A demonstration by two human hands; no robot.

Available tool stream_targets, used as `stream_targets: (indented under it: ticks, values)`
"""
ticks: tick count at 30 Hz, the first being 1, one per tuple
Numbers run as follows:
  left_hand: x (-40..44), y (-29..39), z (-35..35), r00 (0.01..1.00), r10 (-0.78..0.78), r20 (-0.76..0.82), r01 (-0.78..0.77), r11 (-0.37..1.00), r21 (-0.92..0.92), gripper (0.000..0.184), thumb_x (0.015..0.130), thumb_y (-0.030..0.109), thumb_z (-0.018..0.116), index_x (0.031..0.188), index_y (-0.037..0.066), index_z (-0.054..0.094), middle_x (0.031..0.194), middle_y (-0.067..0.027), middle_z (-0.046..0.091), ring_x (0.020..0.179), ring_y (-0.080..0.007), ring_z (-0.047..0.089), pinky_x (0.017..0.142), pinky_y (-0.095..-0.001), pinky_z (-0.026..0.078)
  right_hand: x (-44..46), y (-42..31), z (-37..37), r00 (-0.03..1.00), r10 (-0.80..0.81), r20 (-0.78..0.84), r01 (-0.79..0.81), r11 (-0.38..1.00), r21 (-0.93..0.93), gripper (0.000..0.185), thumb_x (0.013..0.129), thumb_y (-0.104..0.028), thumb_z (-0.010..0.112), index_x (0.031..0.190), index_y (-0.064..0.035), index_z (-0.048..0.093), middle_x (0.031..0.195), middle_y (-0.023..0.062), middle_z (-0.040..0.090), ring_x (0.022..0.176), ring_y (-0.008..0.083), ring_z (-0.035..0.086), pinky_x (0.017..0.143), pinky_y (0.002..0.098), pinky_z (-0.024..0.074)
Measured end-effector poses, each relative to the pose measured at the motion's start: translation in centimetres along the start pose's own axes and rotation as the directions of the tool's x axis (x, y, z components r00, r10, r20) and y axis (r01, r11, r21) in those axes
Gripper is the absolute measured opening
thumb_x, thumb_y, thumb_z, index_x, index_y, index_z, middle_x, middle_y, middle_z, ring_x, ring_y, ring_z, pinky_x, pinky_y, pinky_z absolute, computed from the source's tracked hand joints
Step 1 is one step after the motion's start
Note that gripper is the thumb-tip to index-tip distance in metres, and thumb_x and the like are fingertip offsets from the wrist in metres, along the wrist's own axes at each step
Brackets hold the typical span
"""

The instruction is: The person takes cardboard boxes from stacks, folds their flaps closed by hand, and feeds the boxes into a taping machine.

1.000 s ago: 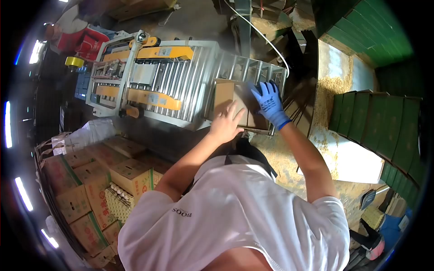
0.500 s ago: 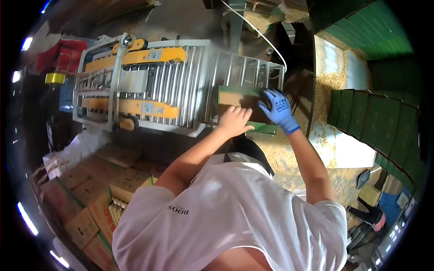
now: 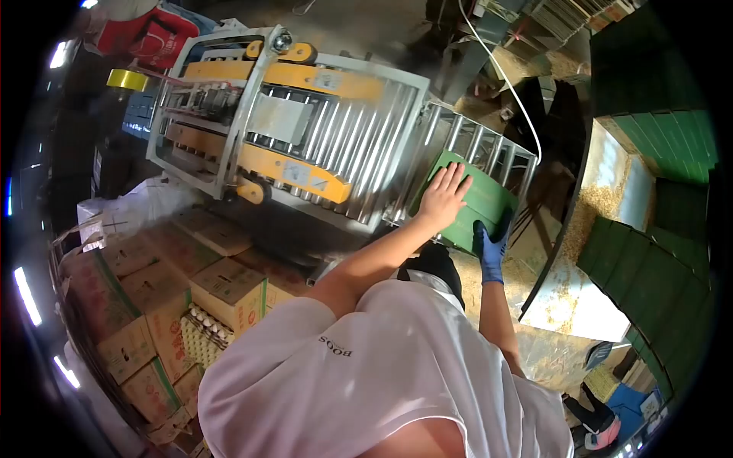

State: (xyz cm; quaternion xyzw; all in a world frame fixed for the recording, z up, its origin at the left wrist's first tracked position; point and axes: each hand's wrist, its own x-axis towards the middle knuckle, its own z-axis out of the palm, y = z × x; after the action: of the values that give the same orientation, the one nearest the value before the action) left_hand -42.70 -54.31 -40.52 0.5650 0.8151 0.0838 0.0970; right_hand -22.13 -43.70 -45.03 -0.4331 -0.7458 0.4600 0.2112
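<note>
A green carton (image 3: 466, 221) lies on the roller conveyor with its top flaps folded down, the seam running across its top. My bare left hand (image 3: 443, 200) rests flat on those flaps with its fingers stretched out. In a blue glove, my right hand (image 3: 492, 246) is wrapped round the carton's near right corner, thumb on one side and fingers along the other. Part of those gloved fingers is in shadow. To the left of the carton stands a carton-sealing machine (image 3: 286, 126) with yellow side belts and metal rollers.
Short conveyor rollers (image 3: 475, 143) run under the carton. Stacked brown cartons (image 3: 229, 290) and an egg tray (image 3: 205, 336) with eggs are at lower left. Green cartons (image 3: 645, 263) line the right, beside a debris-strewn board (image 3: 603, 221). A white cable (image 3: 508, 72) hangs behind. Another person (image 3: 599, 420) shows at lower right.
The carton's brown opening is now covered by green flaps. My left hand has flattened onto them, and my right hand has moved down to the near corner. The view has swung left.
</note>
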Motion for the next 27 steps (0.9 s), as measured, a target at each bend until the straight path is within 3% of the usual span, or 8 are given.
stream_targets:
  ticks: [3, 12, 14, 18, 19, 24, 26, 27]
  values:
    - [0.9, -3.5, -0.9, 0.995, -0.088, -0.042, 0.082, 0.987, -0.135, 0.057, 0.103, 0.026, 0.048, 0.156, 0.007, 0.038, 0.165, -0.0220, 0.027, 0.154, -0.0362, 0.025, 0.127, -0.0477, 0.017, 0.9, -3.6, 5.4, 0.994, 0.105, -0.002, -0.098, 0.930, 0.355, 0.100, 0.083, -0.031, 0.083, 0.158, 0.0017, 0.027, 0.162, 0.0172, 0.035, 0.148, 0.0275, 0.034, 0.120, 0.0377, 0.0287]
    - [-4.0, -16.0, -4.7, 0.959, -0.256, -0.121, 0.254, 0.967, -0.031, 0.066, 0.096, 0.022, 0.053, 0.153, -0.004, 0.035, 0.162, -0.0215, 0.033, 0.153, -0.0348, 0.025, 0.127, -0.0457, 0.015, 4.6, -13.8, 21.8, 0.981, -0.144, 0.130, 0.144, 0.990, 0.006, 0.090, 0.083, -0.031, 0.078, 0.156, -0.0041, 0.034, 0.154, 0.0337, 0.037, 0.144, 0.0468, 0.037, 0.116, 0.0445, 0.0375]
    - [-4.8, -17.8, -6.1, 0.957, -0.275, -0.092, 0.277, 0.961, 0.016, 0.066, 0.095, 0.022, 0.057, 0.152, -0.004, 0.037, 0.160, -0.0231, 0.034, 0.151, -0.0368, 0.029, 0.126, -0.0473, 0.020, 4.6, -18.2, 21.4, 0.919, 0.055, 0.391, -0.124, 0.980, 0.154, 0.078, 0.086, -0.030, 0.075, 0.151, -0.0046, 0.040, 0.148, 0.0290, 0.045, 0.140, 0.0410, 0.042, 0.114, 0.0447, 0.0394]
    - [-5.9, -18.4, -6.8, 0.936, -0.328, -0.126, 0.336, 0.941, 0.046, 0.058, 0.098, 0.028, 0.057, 0.145, -0.006, 0.048, 0.156, -0.0261, 0.040, 0.144, -0.0424, 0.037, 0.121, -0.0495, 0.027, 6.0, -12.7, 20.9, 0.680, -0.503, 0.533, 0.591, 0.807, 0.007, 0.050, 0.093, -0.039, 0.063, 0.132, -0.0083, 0.060, 0.131, 0.0207, 0.060, 0.106, 0.0374, 0.065, 0.095, 0.0431, 0.0530]
    - [-5.7, -17.8, -6.8, 0.940, -0.316, -0.129, 0.314, 0.949, -0.032, 0.057, 0.101, 0.031, 0.055, 0.144, -0.006, 0.049, 0.156, -0.0270, 0.040, 0.144, -0.0434, 0.037, 0.121, -0.0509, 0.027, 6.8, -20.0, 13.8, 0.643, -0.048, 0.764, 0.230, 0.964, -0.133, 0.055, 0.094, -0.045, 0.062, 0.136, -0.0087, 0.058, 0.133, 0.0227, 0.060, 0.116, 0.0388, 0.061, 0.102, 0.0433, 0.0496]
    - [-0.4, -9.1, -3.2, 0.987, -0.063, -0.147, 0.023, 0.966, -0.257, 0.055, 0.097, 0.020, 0.056, 0.144, -0.008, 0.046, 0.155, -0.0266, 0.039, 0.148, -0.0447, 0.030, 0.123, -0.0530, 0.021, 1.0, -14.4, -6.2, 0.985, -0.152, 0.077, 0.143, 0.983, 0.111, 0.053, 0.097, -0.029, 0.064, 0.143, -0.0053, 0.055, 0.137, 0.0183, 0.061, 0.118, 0.0309, 0.063, 0.103, 0.0392, 0.0493]
    - [2.4, -1.4, -4.3, 0.985, 0.058, -0.161, -0.126, 0.882, -0.454, 0.057, 0.095, 0.016, 0.059, 0.145, -0.007, 0.045, 0.155, -0.0252, 0.041, 0.147, -0.0440, 0.032, 0.123, -0.0514, 0.023, -4.7, -16.5, -18.4, 0.971, 0.137, -0.197, -0.055, 0.927, 0.371, 0.048, 0.097, -0.017, 0.064, 0.143, -0.0059, 0.056, 0.133, 0.0171, 0.065, 0.118, 0.0222, 0.063, 0.099, 0.0363, 0.0503]
    - [5.0, 4.2, -6.5, 0.968, 0.159, -0.197, -0.242, 0.805, -0.541, 0.060, 0.093, 0.014, 0.061, 0.146, -0.006, 0.044, 0.155, -0.0243, 0.041, 0.147, -0.0433, 0.033, 0.123, -0.0500, 0.024, -6.5, -12.8, -22.3, 0.790, -0.051, -0.612, 0.247, 0.938, 0.241, 0.048, 0.095, -0.008, 0.064, 0.143, -0.0075, 0.057, 0.130, 0.0151, 0.068, 0.119, 0.0221, 0.065, 0.099, 0.0345, 0.0504]
